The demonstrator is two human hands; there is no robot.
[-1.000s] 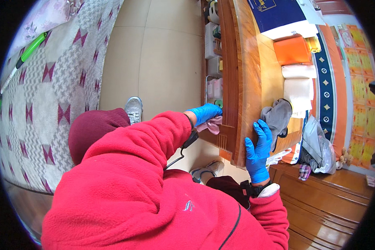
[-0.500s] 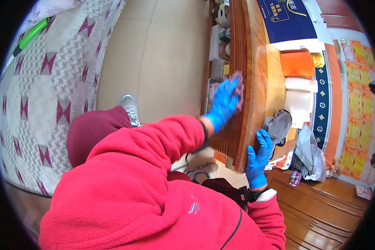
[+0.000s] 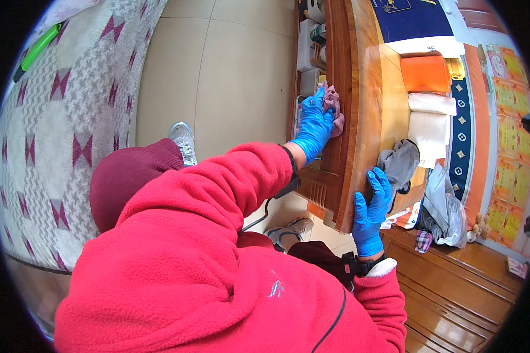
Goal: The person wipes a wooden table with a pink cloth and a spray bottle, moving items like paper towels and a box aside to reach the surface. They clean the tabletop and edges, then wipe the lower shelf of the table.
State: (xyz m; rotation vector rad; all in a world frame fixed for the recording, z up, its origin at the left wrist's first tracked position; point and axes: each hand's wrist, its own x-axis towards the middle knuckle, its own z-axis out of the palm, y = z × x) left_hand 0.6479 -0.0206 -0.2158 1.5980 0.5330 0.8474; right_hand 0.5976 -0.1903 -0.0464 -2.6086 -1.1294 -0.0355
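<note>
My left hand [image 3: 314, 125], in a blue glove, is closed on a crumpled mauve cloth [image 3: 334, 109]. It presses the cloth against the front face of a brown wooden cabinet [image 3: 340, 147], just beside its open shelf. My right hand [image 3: 373, 209], gloved in blue too, lies on the cabinet's near corner with its thumb apart from the fingers and nothing held. A grey cloth item [image 3: 398, 163], perhaps a cap, lies on the cabinet top right by those fingertips.
Paper packs [image 3: 428, 132], an orange packet [image 3: 425, 74] and a dark blue bag [image 3: 412, 20] lie on the cabinet top. Small containers [image 3: 307, 46] fill the shelf. At left is a bed or couch with a patterned cover [image 3: 82, 94]. Plastic bags [image 3: 447, 206] sit on wooden furniture at right.
My left hand has shifted slightly with the mauve cloth along the cabinet front, and more of the cloth shows. My right hand stays at the corner. The whole view has shifted a little.
</note>
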